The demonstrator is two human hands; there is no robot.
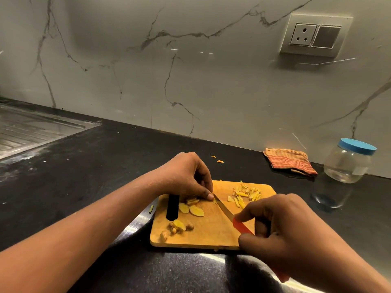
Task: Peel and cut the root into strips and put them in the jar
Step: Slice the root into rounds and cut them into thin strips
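Only the head view was supplied. Left grip (186, 176) was seen curled down over the stacked slices (192, 201) of root on the cutting board (211, 231), with the fingertips pressed onto them. Right grip (281, 227) was clamped round the red handle of the knife (223, 207), and the blade was laid slanted across the board with its tip against the stack, just beside the left fingertips. Two loose slices (196, 210) were noted flat beside the board's dark slot. Knobbly root ends (177, 226) were grouped near the board's front left corner. Cut strips (247, 192) were piled at the far right of the board, none seen in the jar (347, 166). The jar was stood on the desk (84, 176) well apart to the right, with its blue lid (357, 146) on. A striped cloth (289, 160) was folded between board and jar, against the wall. Small scraps (218, 159) were scattered on the desk behind the left grip. A sink drainboard (31, 127) was noted far left.
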